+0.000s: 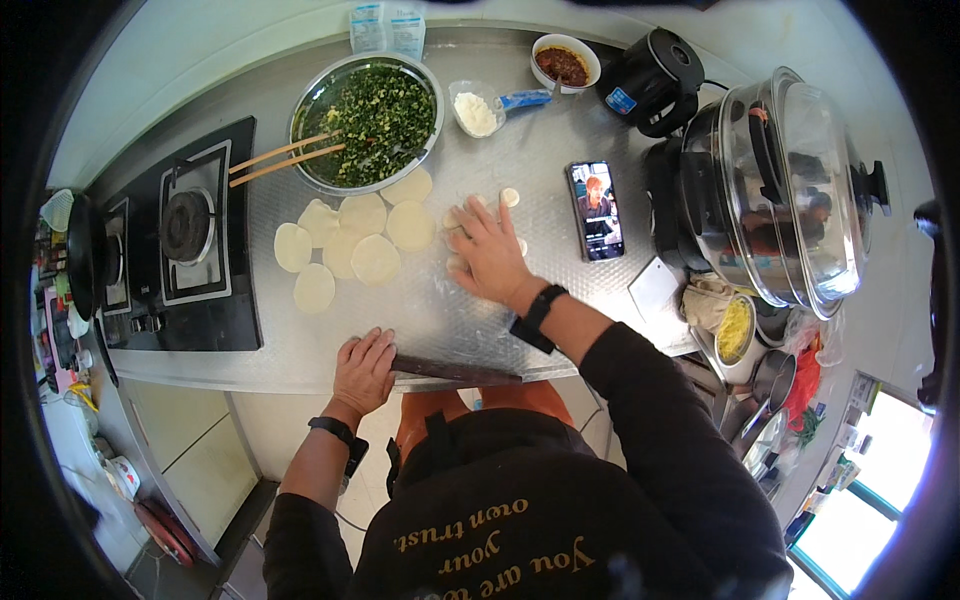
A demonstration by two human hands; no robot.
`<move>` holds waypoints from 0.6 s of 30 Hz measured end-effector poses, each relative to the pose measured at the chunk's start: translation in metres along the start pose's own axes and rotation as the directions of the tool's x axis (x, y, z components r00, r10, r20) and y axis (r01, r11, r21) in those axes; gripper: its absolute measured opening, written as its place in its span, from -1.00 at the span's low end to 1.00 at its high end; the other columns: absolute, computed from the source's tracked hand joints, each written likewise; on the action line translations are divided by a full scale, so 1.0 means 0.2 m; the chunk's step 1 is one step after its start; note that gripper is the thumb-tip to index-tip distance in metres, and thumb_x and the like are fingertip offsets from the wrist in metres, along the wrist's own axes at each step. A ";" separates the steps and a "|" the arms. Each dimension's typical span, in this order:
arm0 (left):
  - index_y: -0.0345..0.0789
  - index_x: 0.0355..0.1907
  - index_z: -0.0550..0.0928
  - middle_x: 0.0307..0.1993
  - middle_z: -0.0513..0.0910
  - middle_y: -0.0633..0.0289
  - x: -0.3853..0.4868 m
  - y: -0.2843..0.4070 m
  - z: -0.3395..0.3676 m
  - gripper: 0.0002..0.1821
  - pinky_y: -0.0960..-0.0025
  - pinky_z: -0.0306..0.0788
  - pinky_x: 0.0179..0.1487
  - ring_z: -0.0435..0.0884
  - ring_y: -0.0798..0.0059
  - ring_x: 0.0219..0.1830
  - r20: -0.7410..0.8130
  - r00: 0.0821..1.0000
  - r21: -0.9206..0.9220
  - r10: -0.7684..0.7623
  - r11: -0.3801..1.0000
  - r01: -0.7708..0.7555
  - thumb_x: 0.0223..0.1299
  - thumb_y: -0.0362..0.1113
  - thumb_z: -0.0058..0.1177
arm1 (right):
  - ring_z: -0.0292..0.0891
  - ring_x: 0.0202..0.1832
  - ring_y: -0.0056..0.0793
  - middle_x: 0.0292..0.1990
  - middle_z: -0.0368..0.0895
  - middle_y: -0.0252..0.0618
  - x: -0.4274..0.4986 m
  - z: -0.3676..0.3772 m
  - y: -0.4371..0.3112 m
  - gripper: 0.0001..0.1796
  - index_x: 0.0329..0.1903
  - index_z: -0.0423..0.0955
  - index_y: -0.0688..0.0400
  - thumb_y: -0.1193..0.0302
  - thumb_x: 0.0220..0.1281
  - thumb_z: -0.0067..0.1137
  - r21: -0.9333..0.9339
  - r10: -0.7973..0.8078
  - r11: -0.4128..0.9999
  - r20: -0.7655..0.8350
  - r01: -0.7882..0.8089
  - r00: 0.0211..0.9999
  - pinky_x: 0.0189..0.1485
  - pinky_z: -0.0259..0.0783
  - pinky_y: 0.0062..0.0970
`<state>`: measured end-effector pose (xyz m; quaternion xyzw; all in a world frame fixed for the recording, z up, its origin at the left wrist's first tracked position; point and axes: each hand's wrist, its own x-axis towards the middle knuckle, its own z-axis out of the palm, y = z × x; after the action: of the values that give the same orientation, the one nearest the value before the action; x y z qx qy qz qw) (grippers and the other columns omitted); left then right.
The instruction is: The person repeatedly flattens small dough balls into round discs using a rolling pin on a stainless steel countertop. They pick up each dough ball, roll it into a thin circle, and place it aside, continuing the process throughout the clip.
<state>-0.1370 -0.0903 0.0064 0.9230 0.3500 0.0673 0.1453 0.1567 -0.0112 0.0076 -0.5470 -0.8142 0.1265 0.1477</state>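
My right hand (487, 251) lies spread, palm down, over several small dough pieces on the steel counter; one dough piece (509, 197) shows just beyond its fingertips. Near the counter's front edge, my left hand (365, 367) rests flat beside the end of a dark wooden rolling pin (457, 370); whether it touches the pin I cannot tell. Several thin round dough wrappers (376, 259) lie partly overlapping left of my right hand. Behind them stands a steel bowl (300, 169) of chopped green filling (382, 120), with wooden chopsticks (285, 156) leaning in it.
A gas stove (244, 300) is at the left. Behind are a flour container (475, 112), a bowl of red sauce (564, 66) and a black kettle (652, 82). A phone (597, 211), a white scraper (652, 287) and a large steamer (757, 187) stand or lie at the right.
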 end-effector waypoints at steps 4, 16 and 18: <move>-0.28 -0.08 0.45 0.16 0.36 0.18 0.00 0.00 0.00 -0.56 0.12 0.12 0.18 0.29 0.26 0.19 -0.004 1.000 0.014 0.015 1.000 -0.015 -0.11 -0.24 0.05 | -0.14 0.36 -0.06 0.24 0.17 -0.17 -0.15 0.03 -0.04 -0.54 0.01 0.42 -0.10 0.23 -0.06 0.12 -0.025 0.013 1.000 0.023 -0.012 1.000 0.28 -0.23 0.19; -0.28 -0.07 0.45 0.15 0.37 0.18 0.01 0.01 -0.01 -0.55 0.12 0.15 0.16 0.30 0.27 0.19 -0.030 1.000 -0.009 -0.003 1.000 0.003 -0.13 -0.25 0.07 | -0.02 0.33 -0.13 0.21 0.23 -0.15 0.02 0.01 0.19 -0.63 -0.01 0.41 0.15 0.45 0.07 -0.08 -0.075 -0.034 0.997 -0.111 0.026 0.993 0.33 -0.14 -0.01; -0.28 -0.06 0.45 0.15 0.37 0.18 0.01 0.00 -0.01 -0.54 0.12 0.15 0.16 0.30 0.27 0.18 -0.040 0.999 0.000 0.010 1.000 -0.010 -0.13 -0.25 0.08 | -0.02 0.32 -0.11 0.21 0.23 -0.14 0.00 0.03 0.12 -0.63 -0.02 0.41 0.21 0.44 0.06 -0.07 -0.077 -0.048 0.996 -0.074 0.042 0.996 0.33 -0.14 -0.01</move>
<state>-0.1362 -0.0898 0.0089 0.9233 0.3480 0.0863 0.1379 0.1741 -0.0031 -0.0073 -0.5381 -0.8244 0.0718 0.1606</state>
